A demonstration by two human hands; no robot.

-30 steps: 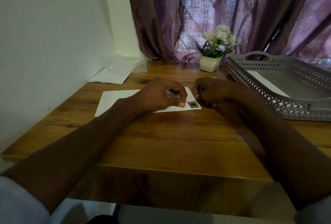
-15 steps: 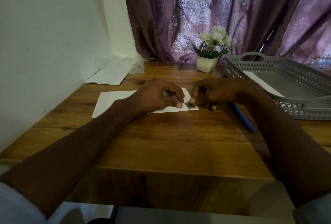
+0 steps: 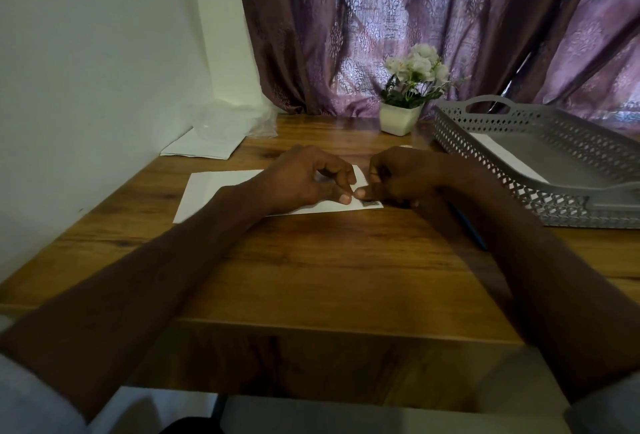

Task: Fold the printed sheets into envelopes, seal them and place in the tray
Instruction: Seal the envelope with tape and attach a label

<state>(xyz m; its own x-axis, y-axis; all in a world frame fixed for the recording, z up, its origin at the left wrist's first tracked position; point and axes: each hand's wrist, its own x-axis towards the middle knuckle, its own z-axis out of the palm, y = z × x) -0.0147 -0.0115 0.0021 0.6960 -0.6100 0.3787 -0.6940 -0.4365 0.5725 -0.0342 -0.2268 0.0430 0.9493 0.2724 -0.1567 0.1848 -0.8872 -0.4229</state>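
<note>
A white envelope [image 3: 214, 191] lies flat on the wooden table [image 3: 329, 260], with a small dark stamp [image 3: 371, 203] at its near right corner. My left hand [image 3: 301, 177] rests on the envelope's right half, fingers curled, thumb and fingertip holding it down beside the stamp. My right hand [image 3: 398, 177] is curled just right of it, its thumb tip pressing at the stamp's left edge and touching my left thumb. The grey perforated tray [image 3: 485, 156] stands at the right with a white envelope or sheet [image 3: 502, 153] inside.
A blue pen [image 3: 471, 229] lies partly under my right forearm. A small white pot of flowers [image 3: 400, 118] stands at the back by the purple curtain. White papers [image 3: 201, 146] and clear plastic wrap [image 3: 228, 118] sit in the back left corner against the wall.
My right thumb has moved in onto the stamp's edge, meeting my left thumb. My left hand stays on the envelope. The view shifted slightly.
</note>
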